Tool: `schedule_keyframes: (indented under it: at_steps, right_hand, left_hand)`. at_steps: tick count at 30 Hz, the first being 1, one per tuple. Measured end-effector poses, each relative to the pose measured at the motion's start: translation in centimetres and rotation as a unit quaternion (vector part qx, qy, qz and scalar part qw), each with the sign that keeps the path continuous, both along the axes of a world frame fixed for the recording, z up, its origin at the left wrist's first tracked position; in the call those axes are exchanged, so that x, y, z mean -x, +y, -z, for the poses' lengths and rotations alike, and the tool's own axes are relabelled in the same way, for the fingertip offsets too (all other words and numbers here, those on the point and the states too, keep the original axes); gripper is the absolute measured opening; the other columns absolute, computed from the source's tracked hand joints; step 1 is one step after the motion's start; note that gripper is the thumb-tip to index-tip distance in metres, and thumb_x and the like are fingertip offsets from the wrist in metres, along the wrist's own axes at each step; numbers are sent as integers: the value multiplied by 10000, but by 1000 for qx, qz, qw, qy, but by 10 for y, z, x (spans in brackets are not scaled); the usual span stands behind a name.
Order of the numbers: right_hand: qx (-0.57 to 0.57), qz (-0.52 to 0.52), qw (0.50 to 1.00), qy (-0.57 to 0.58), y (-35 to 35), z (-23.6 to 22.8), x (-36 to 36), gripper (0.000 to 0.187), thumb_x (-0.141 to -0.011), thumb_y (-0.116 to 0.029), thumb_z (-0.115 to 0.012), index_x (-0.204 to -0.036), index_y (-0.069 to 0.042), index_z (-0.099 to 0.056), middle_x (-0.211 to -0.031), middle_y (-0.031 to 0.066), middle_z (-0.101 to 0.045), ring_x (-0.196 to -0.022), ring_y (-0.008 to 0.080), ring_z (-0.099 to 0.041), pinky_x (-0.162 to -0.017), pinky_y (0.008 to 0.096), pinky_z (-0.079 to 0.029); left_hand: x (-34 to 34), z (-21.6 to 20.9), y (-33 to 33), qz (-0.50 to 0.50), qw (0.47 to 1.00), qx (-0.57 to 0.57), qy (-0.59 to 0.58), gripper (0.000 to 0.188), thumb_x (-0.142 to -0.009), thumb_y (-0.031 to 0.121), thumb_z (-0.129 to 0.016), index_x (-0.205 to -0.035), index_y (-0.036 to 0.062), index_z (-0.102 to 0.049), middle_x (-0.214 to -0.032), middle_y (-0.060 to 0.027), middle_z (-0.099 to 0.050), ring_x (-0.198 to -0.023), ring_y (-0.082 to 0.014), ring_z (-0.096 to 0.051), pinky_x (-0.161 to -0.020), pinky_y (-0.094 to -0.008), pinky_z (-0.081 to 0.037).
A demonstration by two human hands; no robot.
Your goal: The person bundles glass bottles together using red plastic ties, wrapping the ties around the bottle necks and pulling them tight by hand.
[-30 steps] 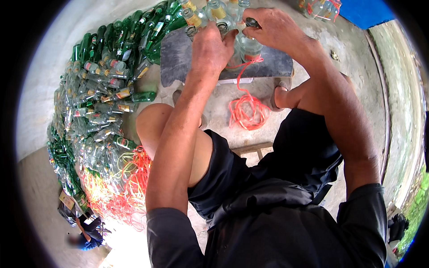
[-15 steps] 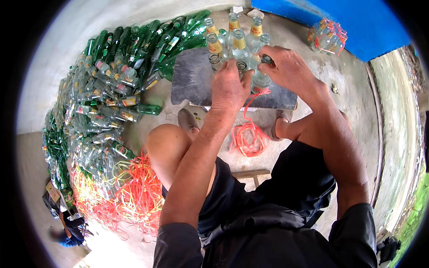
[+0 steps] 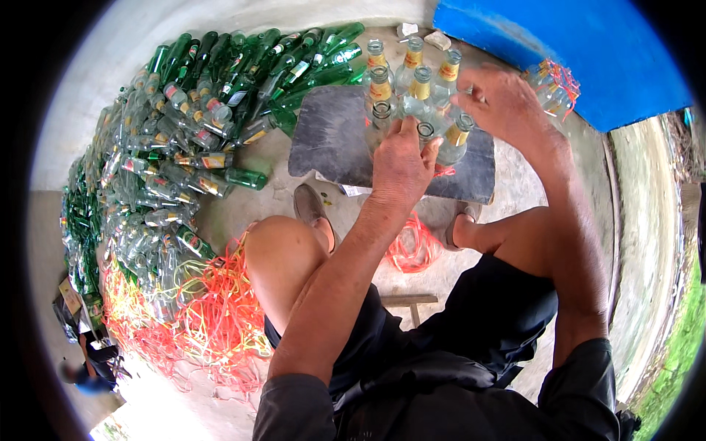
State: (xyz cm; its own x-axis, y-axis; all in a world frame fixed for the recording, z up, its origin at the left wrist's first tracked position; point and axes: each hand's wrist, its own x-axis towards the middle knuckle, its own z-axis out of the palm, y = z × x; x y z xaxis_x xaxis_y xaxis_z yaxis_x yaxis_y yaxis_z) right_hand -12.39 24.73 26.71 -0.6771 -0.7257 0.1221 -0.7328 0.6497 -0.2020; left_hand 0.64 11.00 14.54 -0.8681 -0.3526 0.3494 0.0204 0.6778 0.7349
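1. Concrete floor here, one dark board, bottle pile left of it, too many to count.
2. I count eight clear bottles standing on the board.
3. Left hand over the board, one neck between thumb and fingers; can't tell if pinched.
4. Right hand near the board's right end, loosely curled, can't tell if gripping.

Standing bottles clear, several with yellow-and-red neck labels. Slab dark grey, paler scuffs; coiled twine pinkish red. Heaped strands mix orange-red and yellow; panel blue.
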Motion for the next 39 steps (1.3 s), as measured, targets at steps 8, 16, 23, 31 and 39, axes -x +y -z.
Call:
schedule_keyframes:
  at_steps: [8, 16, 23, 31, 39]
  right_hand:
    - [41, -17, 988, 146, -70, 32, 69, 412, -905, -322, -694, -1276, -145, -665, -1085, 167, -736, -1051, 358, -712, -939, 504, -551]
    - [-112, -60, 992, 1, -105, 49, 125, 466, -869, -346, -709, -1284, -141, -662, -1157, 170, -737, -1132, 351, -692, -965, 478, -551]
    - [-68, -28, 996, 57, -109, 57, 123, 473, -852, -374, -730, -1187, -43, -687, -1153, 200, -730, -1120, 362, -692, -953, 489, -555]
    - [-88, 27, 994, 66, -117, 54, 121, 483, -833, -398, -742, -1152, -38, -701, -1118, 185, -745, -1083, 375, -709, -908, 505, -575]
    - [-78, 8, 996, 32, -114, 58, 127, 515, -888, -440, -720, -1240, -66, -678, -1156, 198, -715, -1090, 383, -684, -921, 494, -535]
  left_hand:
    - [1, -4, 3, -10, 1000, -13, -2, 357, -905, 205, -763, -1059, -20, -532, -1023, -228, -627, -885, -448, -690, -731, -516, -583]
    - [1, -8, 7, -17, 998, -49, -24, 316, -917, 192, -758, -1065, -10, -564, -1009, -195, -657, -907, -418, -691, -733, -500, -577]
    - [-2, -11, 5, -20, 999, -37, -33, 330, -923, 202, -758, -1079, -12, -561, -1013, -190, -656, -909, -409, -695, -742, -499, -583]
    - [-3, -10, 5, -19, 999, -37, -15, 357, -927, 206, -757, -1124, -23, -567, -1038, -200, -659, -924, -421, -694, -755, -497, -587]
    - [-3, -11, 5, -22, 999, -45, -18, 381, -923, 210, -763, -1160, -33, -589, -1049, -216, -670, -933, -434, -694, -763, -494, -590]
